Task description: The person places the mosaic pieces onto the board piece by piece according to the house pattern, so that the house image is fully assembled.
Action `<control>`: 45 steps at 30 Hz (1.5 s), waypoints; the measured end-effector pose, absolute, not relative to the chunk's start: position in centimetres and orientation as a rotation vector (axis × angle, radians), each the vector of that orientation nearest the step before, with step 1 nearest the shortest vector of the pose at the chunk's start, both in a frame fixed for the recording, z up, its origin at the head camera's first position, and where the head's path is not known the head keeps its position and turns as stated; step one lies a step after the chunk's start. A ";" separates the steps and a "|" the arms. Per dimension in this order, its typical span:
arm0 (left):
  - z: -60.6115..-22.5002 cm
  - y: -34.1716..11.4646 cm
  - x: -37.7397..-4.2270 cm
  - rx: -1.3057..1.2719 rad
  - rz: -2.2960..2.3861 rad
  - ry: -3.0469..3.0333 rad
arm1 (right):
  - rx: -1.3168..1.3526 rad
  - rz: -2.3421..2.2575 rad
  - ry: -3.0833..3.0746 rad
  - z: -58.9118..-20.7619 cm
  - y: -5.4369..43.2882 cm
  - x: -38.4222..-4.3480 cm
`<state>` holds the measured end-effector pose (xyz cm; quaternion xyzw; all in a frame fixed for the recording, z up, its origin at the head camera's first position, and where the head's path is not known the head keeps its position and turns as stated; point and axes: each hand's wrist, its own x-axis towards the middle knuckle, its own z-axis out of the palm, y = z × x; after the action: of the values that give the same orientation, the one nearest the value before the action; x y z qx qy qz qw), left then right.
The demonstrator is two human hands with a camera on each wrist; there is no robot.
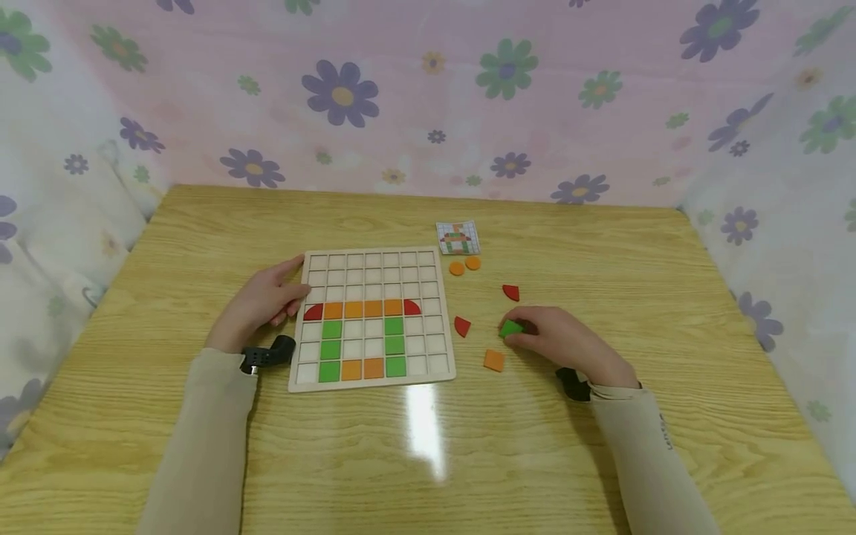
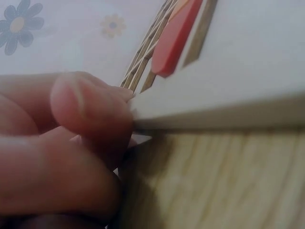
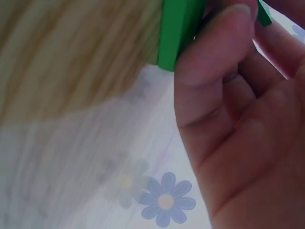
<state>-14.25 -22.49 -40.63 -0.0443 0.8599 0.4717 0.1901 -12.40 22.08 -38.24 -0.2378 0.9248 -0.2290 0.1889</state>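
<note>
A light wooden grid board lies flat on the table, holding a row of orange squares with a red quarter-circle at each end. Below that row stand two columns of green squares, with two orange squares between them at the bottom. My left hand rests against the board's left edge, one finger stretched toward the upper corner. The left wrist view shows the thumb touching the rim. Right of the board, my right hand pinches a green square tile between thumb and fingers. Part of that tile is hidden by the fingers.
Between board and right hand lie a red quarter-circle and an orange square. Another red quarter-circle is farther back. Two orange discs sit below a small pattern card. Flowered cloth hangs behind the table.
</note>
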 end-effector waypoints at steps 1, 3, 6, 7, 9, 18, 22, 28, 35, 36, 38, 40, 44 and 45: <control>-40.6 -22.5 -14.2 -0.123 1.327 2.414 | -0.665 -0.643 2.608 -38.2 22.0 -12.4; -40.6 -22.5 -14.2 -0.129 1.340 2.405 | -0.659 -0.647 2.617 -38.2 21.8 -12.5; -40.6 -22.5 -14.2 -0.137 1.363 2.385 | -0.657 -0.658 2.624 -38.2 21.5 -12.6; -40.7 -22.5 -14.2 -0.141 1.368 2.377 | -0.654 -0.667 2.623 -38.1 21.4 -12.7; -40.8 -22.5 -14.2 -0.146 1.378 2.365 | -0.638 -0.689 2.617 -38.0 21.1 -12.8; -41.0 -22.4 -14.4 -0.074 1.367 2.379 | -0.610 -0.767 2.635 -37.4 18.2 -13.7; -41.0 -22.3 -14.3 -0.097 1.367 2.381 | -0.666 -0.846 2.608 -37.1 16.2 -14.1; -40.9 -22.3 -14.3 -0.127 1.362 2.370 | -0.702 -0.891 2.583 -36.6 13.1 -15.0; -41.0 -22.5 -14.2 -0.099 1.296 2.391 | -0.700 -0.932 2.520 -36.8 10.1 -15.8; -40.9 -22.6 -14.2 -0.102 1.298 2.383 | -0.697 -0.946 2.511 -36.9 9.6 -15.9; -40.9 -22.6 -14.2 -0.097 1.293 2.370 | -0.695 -0.964 2.505 -37.0 8.8 -16.1; -40.8 -22.6 -14.2 -0.089 1.293 2.357 | -0.690 -0.966 2.509 -37.2 7.9 -16.3; -40.7 -22.6 -14.2 -0.076 1.290 2.335 | -0.650 -0.978 2.503 -37.3 6.3 -16.5; -40.7 -22.6 -14.2 -0.076 1.293 2.329 | -0.639 -0.986 2.501 -37.3 5.9 -16.5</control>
<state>-14.16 -22.61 -40.68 -0.0276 0.8493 0.4714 0.2360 -16.52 5.92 -37.33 -0.2271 0.8890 -0.3503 0.1882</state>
